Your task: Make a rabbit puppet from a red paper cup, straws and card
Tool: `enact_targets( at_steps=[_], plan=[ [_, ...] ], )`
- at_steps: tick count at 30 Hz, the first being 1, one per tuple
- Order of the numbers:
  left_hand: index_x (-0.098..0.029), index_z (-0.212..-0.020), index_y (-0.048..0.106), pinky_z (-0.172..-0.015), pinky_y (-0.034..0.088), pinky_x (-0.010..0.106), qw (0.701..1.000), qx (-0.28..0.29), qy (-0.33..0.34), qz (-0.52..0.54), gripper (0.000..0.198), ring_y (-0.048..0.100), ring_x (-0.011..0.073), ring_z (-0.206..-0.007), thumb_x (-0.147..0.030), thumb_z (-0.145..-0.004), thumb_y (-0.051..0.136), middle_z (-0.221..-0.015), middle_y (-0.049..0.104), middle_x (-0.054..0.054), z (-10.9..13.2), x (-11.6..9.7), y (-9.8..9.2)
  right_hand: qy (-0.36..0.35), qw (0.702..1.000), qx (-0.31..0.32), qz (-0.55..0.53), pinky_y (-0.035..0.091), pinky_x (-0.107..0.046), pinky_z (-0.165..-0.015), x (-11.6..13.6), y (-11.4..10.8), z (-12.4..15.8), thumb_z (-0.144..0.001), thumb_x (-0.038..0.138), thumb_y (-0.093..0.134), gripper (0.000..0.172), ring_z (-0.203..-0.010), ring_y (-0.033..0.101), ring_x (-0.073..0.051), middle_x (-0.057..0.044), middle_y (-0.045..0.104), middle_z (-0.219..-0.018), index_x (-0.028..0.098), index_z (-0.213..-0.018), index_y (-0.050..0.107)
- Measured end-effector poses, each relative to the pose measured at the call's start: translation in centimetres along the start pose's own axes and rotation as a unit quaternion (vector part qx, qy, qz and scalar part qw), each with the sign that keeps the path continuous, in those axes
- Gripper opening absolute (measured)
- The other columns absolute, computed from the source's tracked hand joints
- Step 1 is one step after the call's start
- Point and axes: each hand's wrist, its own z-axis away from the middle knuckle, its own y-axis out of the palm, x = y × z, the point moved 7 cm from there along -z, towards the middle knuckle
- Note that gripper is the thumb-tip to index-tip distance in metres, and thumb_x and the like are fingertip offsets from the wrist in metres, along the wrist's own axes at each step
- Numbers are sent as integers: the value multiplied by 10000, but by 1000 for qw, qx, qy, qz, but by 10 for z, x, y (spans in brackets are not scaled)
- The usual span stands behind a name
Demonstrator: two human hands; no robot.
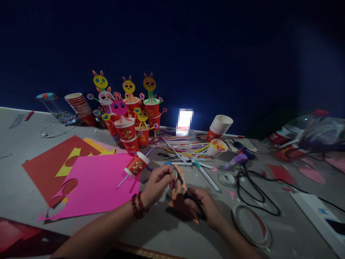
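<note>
Near the front centre of the table, my left hand (161, 181), with a red bead bracelet on its wrist, pinches a piece of orange paper (180, 199) near its top. Fingers of my right hand (202, 205) are wrapped round the black handles of a pair of scissors (198, 205). The scissor blades point up and left and lie against the paper, close to my left fingertips. A small light piece with green on it shows at those fingertips. The lower part of the orange paper hangs between the two hands.
Pink paper (107, 181) and red paper (40, 169) lie at left. Decorated cups (125, 129) stand behind, with a tipped cup (136, 164) in front. Markers, a glue gun (235, 161), black cable (262, 208) and tape rolls (252, 226) are at right. A lit screen (184, 121) stands at back.
</note>
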Motion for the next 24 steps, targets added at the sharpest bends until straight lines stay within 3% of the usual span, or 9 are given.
enact_targets(
  at_steps=[17,24],
  plan=[
    [-169,-708,499,-617,401,247,1000,12,10,-2,227,504,119,-596,-292,-891,553,-626,547,-9,1,3,1,35,997,24,-60,208,-188,-366,-15,5,-1,-670,768,632,593,-357,337,-56,69,464,-436,203,-684,451],
    [-166,-708,502,-621,401,244,1000,10,12,-7,221,507,115,-598,-276,-896,544,-629,554,-10,2,3,1,5,998,41,-50,198,-190,-384,-6,8,-2,-710,770,592,602,-391,315,-53,65,420,-454,201,-623,419]
  ],
)
